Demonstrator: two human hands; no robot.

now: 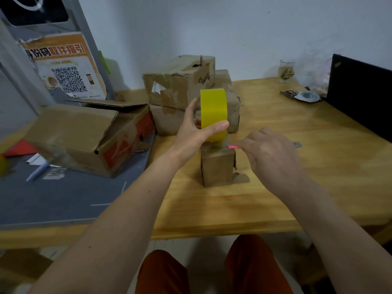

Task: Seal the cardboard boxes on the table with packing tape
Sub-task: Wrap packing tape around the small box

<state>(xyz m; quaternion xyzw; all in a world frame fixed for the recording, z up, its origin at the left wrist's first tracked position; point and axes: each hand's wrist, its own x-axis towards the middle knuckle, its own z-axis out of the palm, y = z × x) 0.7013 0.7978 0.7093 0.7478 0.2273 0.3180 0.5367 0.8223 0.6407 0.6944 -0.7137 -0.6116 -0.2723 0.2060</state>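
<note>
Head camera is looking down at a wooden table (297,187) where the left hand (195,132) is gripping a yellow roll of packing tape (213,113), holding it upright on edge; the thumb (214,129) is curling across the roll's lower front face and the fingers (191,107) are reaching up along its left side, so the roll is sitting between thumb and fingers. Just below the thumb, the roll is hovering at, or touching, the top of a small cardboard box (217,166) standing upright on the table; whether they are in contact cannot be told. The right hand (273,153) is hanging just right of that box, its fingers curled and pinching a thin pink strip-like object (234,147) whose tip is pointing left toward the box top, near the base of the roll; what the pink thing is cannot be told. Beyond the left fingers, a stack of worn cardboard boxes (180,85) is resting at the back of the table. Well to the left of the left hand, a larger open cardboard box (84,136) with orange print is lying on a grey mat (63,198).
</note>
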